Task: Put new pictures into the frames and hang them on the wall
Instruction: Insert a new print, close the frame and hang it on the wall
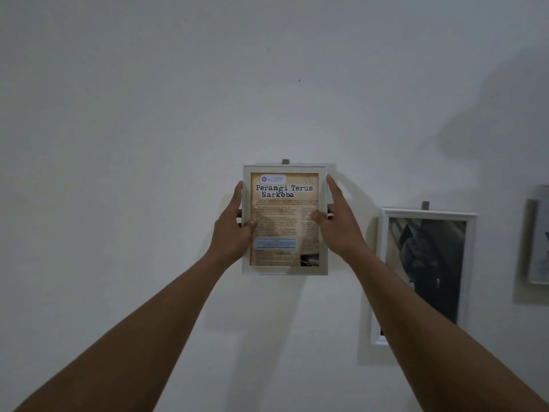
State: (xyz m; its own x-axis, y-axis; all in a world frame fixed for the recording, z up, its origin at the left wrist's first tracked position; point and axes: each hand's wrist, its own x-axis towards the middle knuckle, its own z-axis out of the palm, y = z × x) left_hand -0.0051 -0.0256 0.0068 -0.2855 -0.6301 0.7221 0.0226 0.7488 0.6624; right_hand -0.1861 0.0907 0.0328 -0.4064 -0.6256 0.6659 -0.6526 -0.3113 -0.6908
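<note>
Where the two bare arms reach up, a pale wall [118, 114] fills nearly the whole view. On it, to the right, hangs a white frame [427, 214] with a dark grey picture, partly hidden behind the right forearm, and a blurred third frame [537, 233] sits at the right edge. In the middle, a smaller light frame [285, 270] stands upright against the wall, well left of the white one and a little higher. It holds a brown poster [285, 227] headed "Perangi Terus Narkoba". The left hand [234, 227] grips its left side, thumb on the front. The right hand [338, 221] grips its right side, thumb on the front and forefinger straight up along the edge. A small grey tab [285, 161] sticks up from its top edge. Well above that, a tiny dark spot [299, 80] marks the wall.
</note>
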